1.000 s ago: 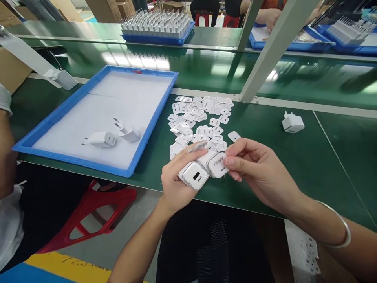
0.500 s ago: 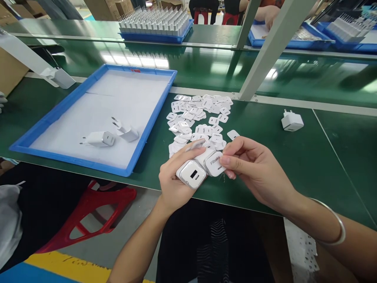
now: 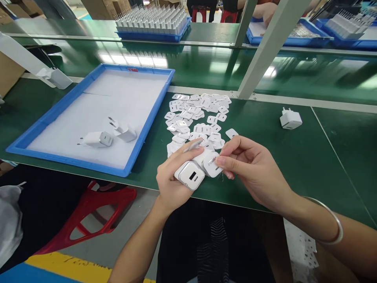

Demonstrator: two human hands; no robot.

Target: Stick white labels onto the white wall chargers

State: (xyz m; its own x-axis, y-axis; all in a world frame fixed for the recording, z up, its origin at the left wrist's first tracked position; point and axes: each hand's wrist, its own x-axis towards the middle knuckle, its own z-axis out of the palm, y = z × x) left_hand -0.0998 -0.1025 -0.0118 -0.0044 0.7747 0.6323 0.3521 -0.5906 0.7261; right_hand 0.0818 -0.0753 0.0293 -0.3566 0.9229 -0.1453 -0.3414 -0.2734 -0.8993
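My left hand [image 3: 167, 186] is closed around two white wall chargers side by side. The nearer charger [image 3: 184, 175] faces me with a dark wide slot and a narrow slot in its end. On the end of the other one lies a printed white face plate [image 3: 211, 165], its lettering partly covered by my right thumb. My right hand [image 3: 253, 167] pinches that plate's right edge between thumb and fingers. A thin whitish piece [image 3: 193, 144] shows by my left fingers; how it is held is unclear. Just beyond my hands lies a loose pile of white face plates [image 3: 200, 114].
A blue tray [image 3: 127, 171] with a white liner stands at left, holding two chargers [image 3: 98, 139]. Another charger [image 3: 290, 119] sits at right. A grey post [image 3: 265, 51] rises behind. Across the bench is a tray of upright chargers [image 3: 151, 21]; a co-worker's hand [image 3: 268, 13] is at another tray.
My right thumb has slid slightly left over the face plate and hides more of its lettering. The whole view has shifted a little; both hands keep their grips.
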